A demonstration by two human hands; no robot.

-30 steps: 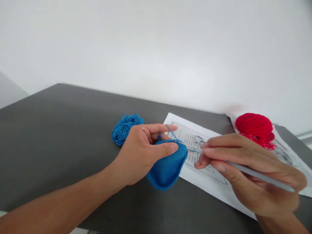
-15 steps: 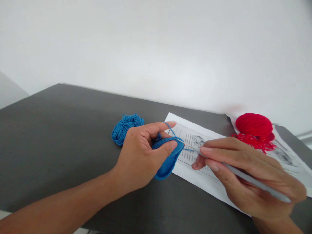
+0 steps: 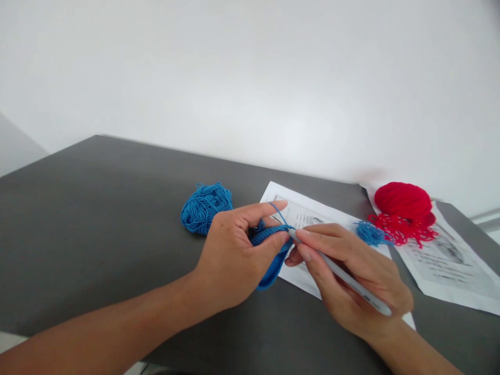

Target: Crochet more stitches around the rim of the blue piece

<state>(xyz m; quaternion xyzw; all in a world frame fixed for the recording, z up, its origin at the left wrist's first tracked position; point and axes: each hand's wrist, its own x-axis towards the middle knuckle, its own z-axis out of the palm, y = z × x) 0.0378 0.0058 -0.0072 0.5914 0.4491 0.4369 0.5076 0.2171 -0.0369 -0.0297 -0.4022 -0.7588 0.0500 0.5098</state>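
A blue crocheted yarn piece is held up over a flat dark grey table.
The left hand pinches its top edge, pointing finger stuck out. The right hand curls around a slim grey crochet hook, its front end at that edge. Nearby lie a messy blue yarn ball, white printed paper and a round red yarn ball.

My blue piece: was matt yarn, ridged with stitches.
My hook handle: looked like smooth plastic.
Blue yarn: looked matt and stringy to me.
Red yarn: was matt too.
Sheets: were matt paper.
Table: looked smooth, matt.
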